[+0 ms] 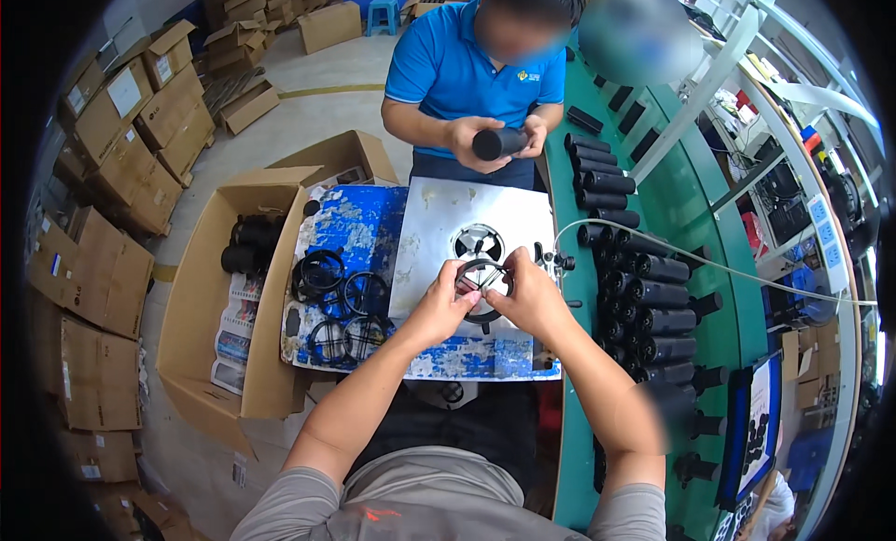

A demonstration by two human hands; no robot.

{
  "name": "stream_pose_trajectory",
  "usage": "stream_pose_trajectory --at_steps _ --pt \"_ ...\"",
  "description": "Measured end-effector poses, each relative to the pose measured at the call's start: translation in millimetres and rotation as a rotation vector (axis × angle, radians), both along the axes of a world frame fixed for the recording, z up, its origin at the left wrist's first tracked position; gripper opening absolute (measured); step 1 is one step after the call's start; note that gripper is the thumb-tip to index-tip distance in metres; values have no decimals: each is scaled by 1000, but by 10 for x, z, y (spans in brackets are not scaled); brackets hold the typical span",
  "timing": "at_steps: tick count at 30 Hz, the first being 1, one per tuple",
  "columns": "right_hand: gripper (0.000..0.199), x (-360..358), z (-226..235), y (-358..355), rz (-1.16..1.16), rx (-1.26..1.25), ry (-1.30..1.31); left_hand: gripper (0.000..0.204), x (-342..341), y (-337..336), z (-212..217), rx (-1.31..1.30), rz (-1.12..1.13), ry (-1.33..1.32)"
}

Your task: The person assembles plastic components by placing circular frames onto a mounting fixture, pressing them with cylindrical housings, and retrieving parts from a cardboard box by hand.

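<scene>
A thin black ring with crossing spokes [483,263] is held between my two hands, above a silver metal plate [434,224]. My left hand [441,305] grips its left side, thumb on the inner part. My right hand [528,295] pinches the right side, its thumb near the centre. Just beyond the ring, a round black spoked piece [478,241] sits in the plate. Several similar black rings [364,294] lie on the worn blue board [359,225] to the left. Facing me, a person in a blue shirt holds a black cylinder [497,144] in both hands.
An open cardboard box [196,308] with black parts and printed paper stands left of the board. On the green bench [737,326] to the right lie several black cylinders [665,294]. A pale cable [709,259] arcs over them. Stacked cartons [98,289] line the far left.
</scene>
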State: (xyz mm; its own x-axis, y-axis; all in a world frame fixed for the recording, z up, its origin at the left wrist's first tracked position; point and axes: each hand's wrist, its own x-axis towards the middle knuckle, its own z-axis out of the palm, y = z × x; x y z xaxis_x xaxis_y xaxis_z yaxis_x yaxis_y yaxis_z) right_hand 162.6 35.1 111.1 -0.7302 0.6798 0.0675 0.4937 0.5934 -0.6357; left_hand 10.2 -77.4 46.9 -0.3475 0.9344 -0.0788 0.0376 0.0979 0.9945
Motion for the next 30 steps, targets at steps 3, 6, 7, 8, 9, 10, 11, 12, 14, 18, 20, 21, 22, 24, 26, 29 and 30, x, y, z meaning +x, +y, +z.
stream_pose_trajectory --at_steps 3,6,7,8,9,10,11,12,14,18,20,21,22,24,26,29,30 --pt "55 -168 -97 252 15 157 -83 49 -33 230 -100 124 105 284" --pt "60 -504 -118 446 -3 170 -312 51 -229 504 -240 47 139 426" --pt "60 -562 -166 532 -5 172 -315 52 -274 602 -251 11 145 490" --pt "60 -623 -211 614 -15 159 -333 52 -317 671 -263 13 145 487" --pt "60 -682 -261 694 -25 148 -349 53 -365 733 -246 -24 132 549" --pt "60 -727 -315 755 -35 137 -364 53 -410 785 -230 -62 121 610" --pt "60 -763 -374 801 -35 140 -365 54 -451 828 -217 -100 109 671" --pt "60 -799 -409 820 -47 150 -374 54 -481 848 -181 -100 109 668" --pt "58 -845 -477 856 -71 171 -392 52 -529 863 -112 -202 69 676" --pt "62 -856 -485 916 -39 108 -513 55 -560 781 -50 -166 135 924" --pt "62 -882 -449 901 -32 114 -534 56 -583 719 -104 -124 180 1047" --pt "62 -893 -431 891 -27 120 -553 62 -613 690 -183 -51 151 977" --pt "61 -881 -425 893 -26 127 -573 67 -614 657 -153 24 120 905" --pt "59 -848 -417 903 -36 136 -551 73 -605 626 -83 99 85 831" --pt "55 -799 -402 908 -48 157 -503 83 -625 639 9 -37 -13 851" --pt "50 -792 -368 905 -30 139 -496 89 -654 625 8 -84 -54 898" --pt "47 -771 -352 909 -22 129 -494 90 -661 636 -37 -61 -54 928"
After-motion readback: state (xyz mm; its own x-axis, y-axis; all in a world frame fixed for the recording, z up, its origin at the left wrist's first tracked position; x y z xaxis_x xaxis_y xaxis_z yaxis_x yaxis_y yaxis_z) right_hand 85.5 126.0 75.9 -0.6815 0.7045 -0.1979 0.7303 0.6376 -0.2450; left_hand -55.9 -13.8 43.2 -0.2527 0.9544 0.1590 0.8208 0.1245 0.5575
